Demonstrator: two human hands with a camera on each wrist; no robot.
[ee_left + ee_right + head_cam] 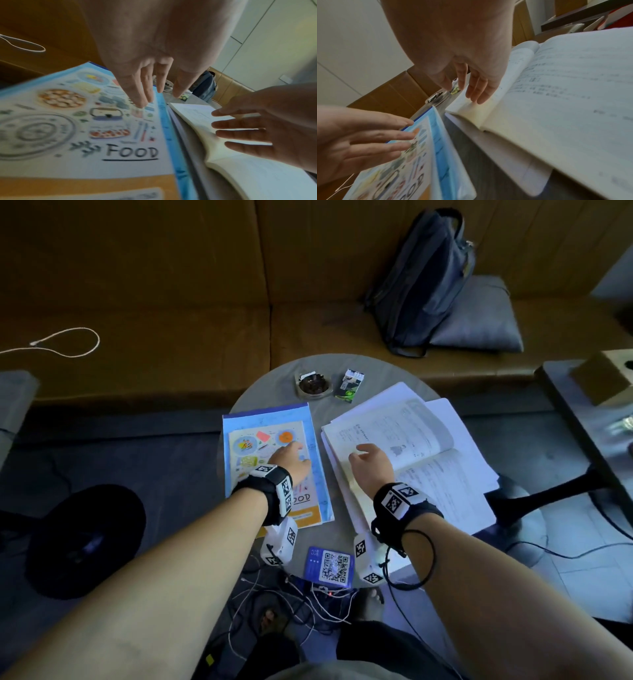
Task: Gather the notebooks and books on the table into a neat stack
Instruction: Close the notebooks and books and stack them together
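Print on the open book (416, 440) at the table's (274, 378) three o'clock is too blurred to read, its left page under the relaxed right hand (371, 462), while the left hand (291, 458) spreads straight fingers over the FOOD book (246, 446) at nine o'clock.

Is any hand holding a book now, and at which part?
Nothing is held. The left hand hovers with straight fingers over the FOOD book; the right hand is open over the open book.

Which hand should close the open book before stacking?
Right, probably. The right hand is spread over the open book, fingers at its left page edge. The left hand is over the food book, across a gap.
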